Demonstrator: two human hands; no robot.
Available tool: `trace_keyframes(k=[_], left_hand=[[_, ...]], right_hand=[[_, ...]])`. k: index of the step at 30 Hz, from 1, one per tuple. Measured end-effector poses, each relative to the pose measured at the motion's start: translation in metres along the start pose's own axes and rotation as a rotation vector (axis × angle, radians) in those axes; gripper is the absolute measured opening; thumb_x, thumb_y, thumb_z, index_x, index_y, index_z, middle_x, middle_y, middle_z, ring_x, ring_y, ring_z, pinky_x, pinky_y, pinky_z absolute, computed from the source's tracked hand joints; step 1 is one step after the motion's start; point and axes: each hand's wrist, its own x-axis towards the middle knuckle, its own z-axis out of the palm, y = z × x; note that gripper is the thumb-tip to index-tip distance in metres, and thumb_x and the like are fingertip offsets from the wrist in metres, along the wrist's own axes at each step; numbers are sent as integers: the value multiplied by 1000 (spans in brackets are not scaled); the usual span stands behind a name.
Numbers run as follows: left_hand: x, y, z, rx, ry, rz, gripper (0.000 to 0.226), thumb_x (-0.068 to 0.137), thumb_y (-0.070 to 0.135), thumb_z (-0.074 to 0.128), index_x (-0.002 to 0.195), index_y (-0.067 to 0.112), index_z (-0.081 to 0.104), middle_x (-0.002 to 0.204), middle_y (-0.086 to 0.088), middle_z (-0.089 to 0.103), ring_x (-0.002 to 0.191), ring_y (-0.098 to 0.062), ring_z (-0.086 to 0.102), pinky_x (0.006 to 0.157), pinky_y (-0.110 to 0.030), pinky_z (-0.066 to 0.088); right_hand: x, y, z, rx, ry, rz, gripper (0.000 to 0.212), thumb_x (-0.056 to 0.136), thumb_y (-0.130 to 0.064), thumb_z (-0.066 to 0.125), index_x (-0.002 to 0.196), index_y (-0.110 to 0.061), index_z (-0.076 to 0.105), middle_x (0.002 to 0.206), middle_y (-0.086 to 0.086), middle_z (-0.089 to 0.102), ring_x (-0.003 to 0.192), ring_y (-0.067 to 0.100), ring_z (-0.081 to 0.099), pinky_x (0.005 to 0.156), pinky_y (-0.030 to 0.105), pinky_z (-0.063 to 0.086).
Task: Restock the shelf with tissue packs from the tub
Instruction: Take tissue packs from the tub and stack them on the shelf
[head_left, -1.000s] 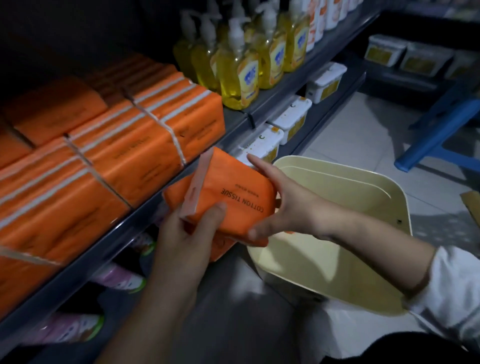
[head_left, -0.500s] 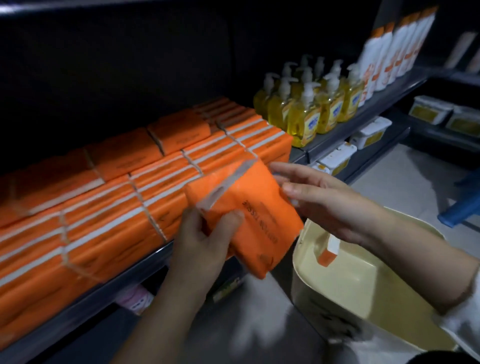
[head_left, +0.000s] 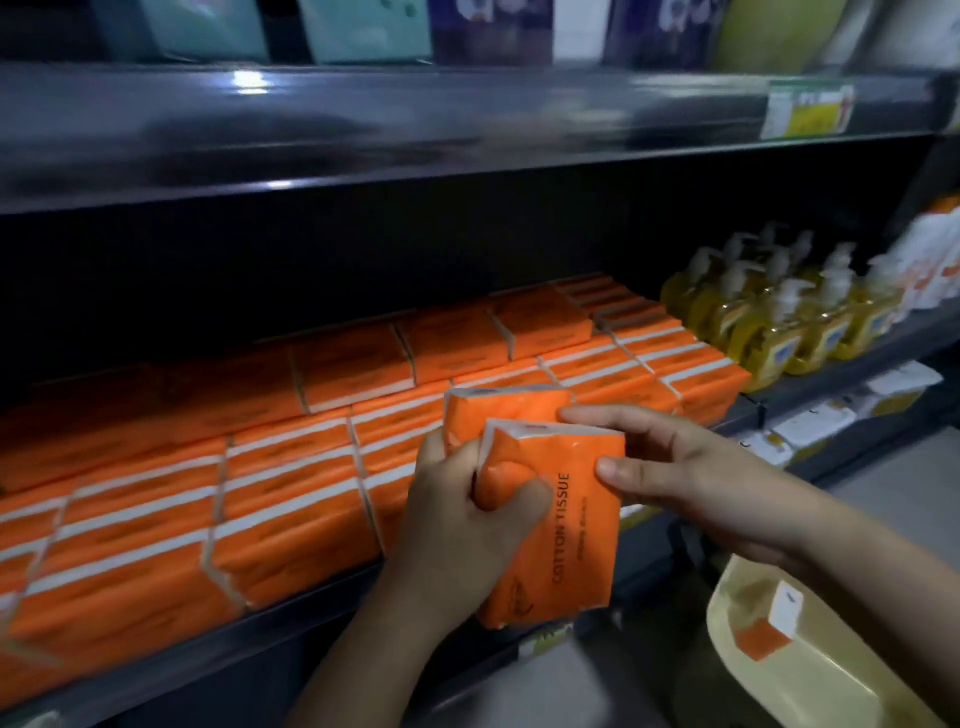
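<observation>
orange plastic-wrapped tissue packs fill the left and middle of the dark metal shelf, laid in tight rows with a shorter second layer on top toward the back. in front of that stack, just off the shelf edge, the person's left grip is wrapped round two more of the same soft orange packs, held together. its thumb digs into the face of the front tissue pack, the one reading "cotton tissue". the rear tissue pack stands up behind it, against the front row. the right grip is closed lightly on the front pack's upper right corner, forefinger over the top and thumb on the face. further right stand yellow pump bottles of soap. low at the right, the cream plastic tub holds one more orange pack that i can see.

from where i stand, the risk lies in carrying two at once. the wrappers look slick and the packs squashy. if the right grip pulls the front pack free, the rear one may slide out of the left and drop to the floor. the front row looks full, so a pack pushed in low would likely jam or shove its neighbours askew; it wants lifting onto the top layer. a wide swing to the right could also knock the soap bottles.
</observation>
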Motion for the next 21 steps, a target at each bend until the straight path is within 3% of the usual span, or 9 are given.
trace_keyframes(k=[3,5,7,9,13,17,21], left_hand=[[2,-4,-18,12,142,4,47,58,71,48,85,38,67,111,13,47,95,20,44,83,-3,34],[8,-7,-36,-24,274,-19,41,72,62,42,94,39,67,115,8,50,90,29,39,79,7,25],[14,-12,-54,-123,395,-70,26,86,43,42,94,42,67,117,2,55,78,20,50,78,-2,38],[17,-20,-69,-148,502,-112,31,91,22,45,93,46,64,117,-7,56,64,2,54,59,-14,43],[22,-34,-78,-150,525,-167,39,91,21,45,111,54,52,122,-9,53,74,-14,55,58,-27,39],[25,-27,-72,-184,509,-131,54,94,21,52,136,48,33,114,9,54,84,2,56,66,-20,41],[25,-20,-69,-206,478,-134,56,94,19,54,139,44,30,94,24,52,63,19,56,64,-18,42]], right_hand=[[15,-3,13,40,-17,-26,59,54,-44,84,107,-23,69,98,8,70,87,25,68,71,31,57],[26,-6,20,151,39,-34,38,64,-30,80,97,-15,70,80,8,65,71,21,63,61,22,54],[36,-7,23,300,147,-3,21,71,-19,67,90,-11,64,71,4,62,65,15,60,57,21,54],[49,-6,20,417,282,45,17,73,-17,63,89,-10,60,79,4,64,72,15,64,63,26,58],[73,-2,15,515,611,116,7,86,-10,61,84,-9,55,85,6,56,74,20,61,66,28,58],[94,2,12,520,718,211,14,86,-12,63,83,-6,51,87,12,56,70,24,63,51,26,58],[108,5,1,386,750,264,20,87,-14,65,91,-3,49,88,14,56,70,25,61,52,27,55]])
